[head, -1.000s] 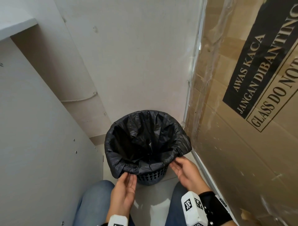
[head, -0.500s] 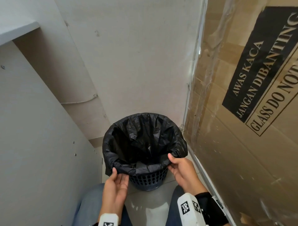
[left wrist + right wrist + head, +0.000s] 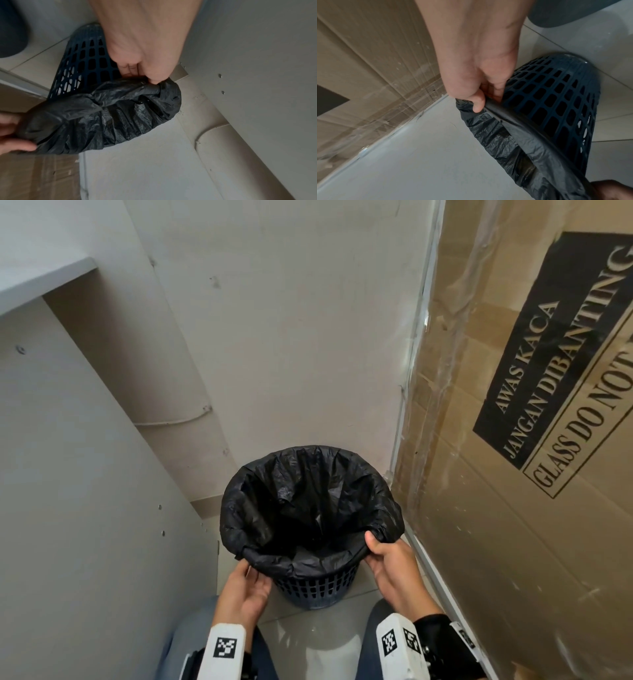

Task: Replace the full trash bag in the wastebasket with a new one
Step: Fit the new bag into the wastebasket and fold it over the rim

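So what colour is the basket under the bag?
Dark blue basket, clearest in the right wrist view.

i count one dark blue slotted wastebasket point(image 3: 313, 589), one black trash bag point(image 3: 308, 508) lining it, one cardboard box point(image 3: 513, 440) with one black warning label point(image 3: 555, 354), and my two hands, left hand point(image 3: 245, 594) and right hand point(image 3: 394, 570).

Both hands low and forward, working either side of the same edge.

Left hand point(image 3: 244, 589) reaches in from the near left, palm turned inward, its fingers point(image 3: 130, 67) bunched with the thumb in a pinch on the black bag point(image 3: 308, 508). Right hand point(image 3: 394, 565) sits at the near right, thumb point(image 3: 477, 104) hooked over the bag's edge, fingers curled beneath it. Both wrists wear white marker blocks, and both knees show below, in blue jeans.
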